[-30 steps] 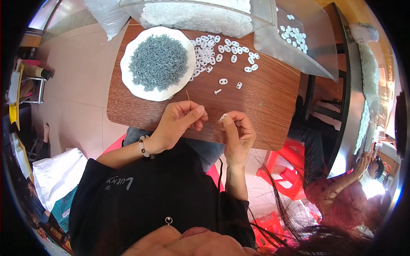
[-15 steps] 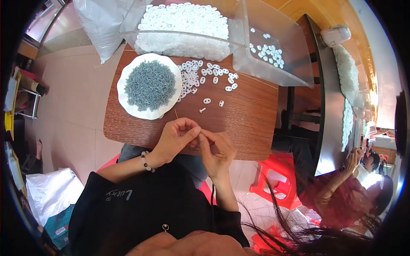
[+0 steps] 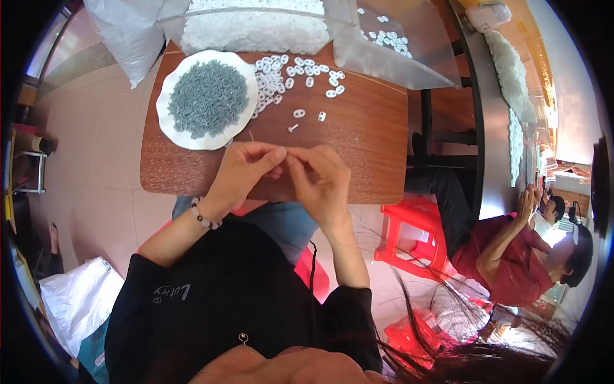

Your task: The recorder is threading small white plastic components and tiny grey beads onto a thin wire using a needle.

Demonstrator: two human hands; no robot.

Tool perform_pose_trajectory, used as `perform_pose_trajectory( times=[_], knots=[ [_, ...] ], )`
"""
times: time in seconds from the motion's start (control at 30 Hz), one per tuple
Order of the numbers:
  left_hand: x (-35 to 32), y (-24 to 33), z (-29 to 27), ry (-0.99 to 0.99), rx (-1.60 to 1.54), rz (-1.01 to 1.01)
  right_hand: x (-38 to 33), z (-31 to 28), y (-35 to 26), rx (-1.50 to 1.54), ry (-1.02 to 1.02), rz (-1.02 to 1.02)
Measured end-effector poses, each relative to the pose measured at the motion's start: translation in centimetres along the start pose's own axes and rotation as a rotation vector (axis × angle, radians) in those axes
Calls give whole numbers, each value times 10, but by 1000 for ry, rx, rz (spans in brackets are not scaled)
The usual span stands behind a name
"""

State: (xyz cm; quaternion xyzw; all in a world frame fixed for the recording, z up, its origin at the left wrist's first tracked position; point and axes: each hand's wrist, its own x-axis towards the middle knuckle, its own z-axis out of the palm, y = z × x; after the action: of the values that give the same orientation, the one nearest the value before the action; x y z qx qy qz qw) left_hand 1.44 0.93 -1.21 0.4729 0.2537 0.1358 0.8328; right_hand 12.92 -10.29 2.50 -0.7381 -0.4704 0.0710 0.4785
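The left hand is holding a thin stick, which is pointing toward the plate of grey screws. The right hand is meeting its fingertips; its grip I cannot tell. White two-hole pieces are lying beyond.

We hold our left hand and right hand together over the brown tabletop; a thin stick pokes from the left, near a white plate.
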Motion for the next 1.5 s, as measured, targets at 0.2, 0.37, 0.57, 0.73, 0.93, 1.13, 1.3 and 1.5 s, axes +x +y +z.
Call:
perform_pose_trajectory(
  times=[0.2, 0.37, 0.57, 0.73, 0.93, 1.13, 1.3, 1.5],
  knots=[
    [3, 1, -4, 43, 81, 55, 1, 3, 2, 35, -109, 87],
    [-3, -2, -11, 69, 6, 102, -7, 8, 5, 270, -140, 343],
    [-22, 7, -27, 120, 59, 151, -11, 2, 0, 251, -136, 328],
    [-28, 10, -29, 103, 51, 191, -13, 2, 10, 410, -76, 330],
    [-37, 7, -36, 105, 62, 228, -17, 1, 15, 365, -59, 369],
    [-43, 10, -38, 86, 93, 239, -25, 2, 14, 364, -40, 330],
    [-47, 11, -47, 108, 100, 229, -25, 6, 11, 362, -21, 329],
    [-44, 16, -51, 119, 114, 203, -16, 7, 13, 368, -1, 326]
  ],
)
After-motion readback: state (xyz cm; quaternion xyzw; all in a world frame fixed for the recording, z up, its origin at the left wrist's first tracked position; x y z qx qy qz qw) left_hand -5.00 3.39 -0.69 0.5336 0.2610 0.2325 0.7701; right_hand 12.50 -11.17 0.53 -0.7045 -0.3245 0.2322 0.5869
